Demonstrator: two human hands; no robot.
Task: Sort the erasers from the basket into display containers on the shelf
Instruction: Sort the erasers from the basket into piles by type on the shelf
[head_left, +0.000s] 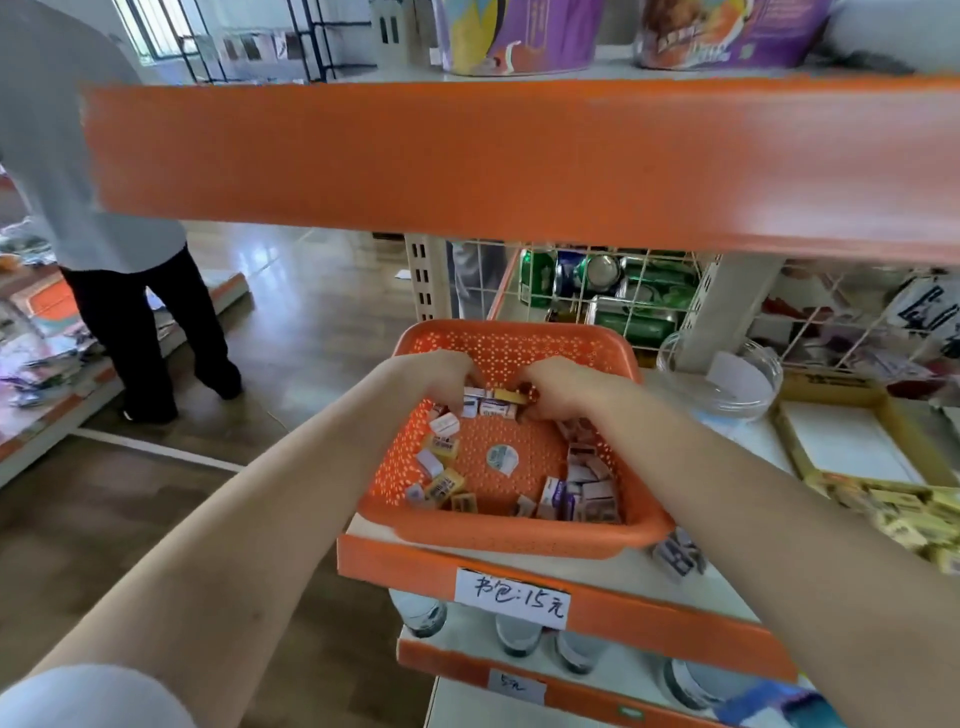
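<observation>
An orange perforated basket (511, 538) sits on the shelf and holds several small boxed erasers, purple-white and yellow. Both my hands reach into its far end. My left hand (441, 376) has its fingers curled over a cluster of erasers (493, 402) there. My right hand (558, 387) curls over the same cluster from the right. Fingertips are hidden behind the knuckles. More erasers lie along the basket's left (441, 467) and right (584, 488) sides. A clear glass bowl (722, 379) and a yellow cardboard tray (852, 447) stand to the right.
An orange shelf beam (519, 156) hangs just above the hands. Yellow erasers (914, 519) pile at the right edge, a few purple ones (678, 553) lie beside the basket. A wire grid with green cans (613, 296) backs the shelf. A person (104, 208) stands at left.
</observation>
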